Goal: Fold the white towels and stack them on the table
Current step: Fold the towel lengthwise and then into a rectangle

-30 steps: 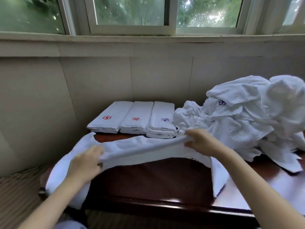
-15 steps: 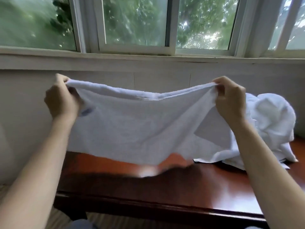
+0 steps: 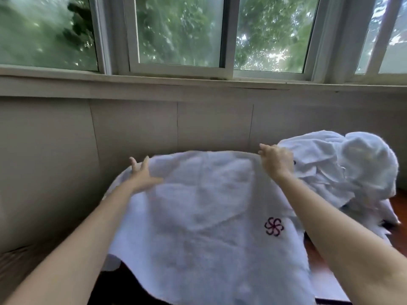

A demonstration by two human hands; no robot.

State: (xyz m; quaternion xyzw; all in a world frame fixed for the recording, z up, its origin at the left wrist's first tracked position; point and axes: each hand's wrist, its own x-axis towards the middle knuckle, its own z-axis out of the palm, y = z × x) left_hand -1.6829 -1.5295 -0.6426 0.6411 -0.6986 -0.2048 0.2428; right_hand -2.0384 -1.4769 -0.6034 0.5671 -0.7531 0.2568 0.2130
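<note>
The right grip (image 3: pixel 276 160) is pinching the white towel (image 3: pixel 209 216) at its 1 o'clock corner. The left grip (image 3: pixel 141 175) is resting released, fingers spread, at 11 o'clock. The towel is billowing over the tabletop (image 3: pixel 401 239), with the rumpled towel pile (image 3: pixel 356 172) at 3 o'clock.

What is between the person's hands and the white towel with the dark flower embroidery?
Nothing visible. The left hand and right hand both touch the far edge of the white embroidered towel. The heap of crumpled white towels lies beside it, to the right.
</note>
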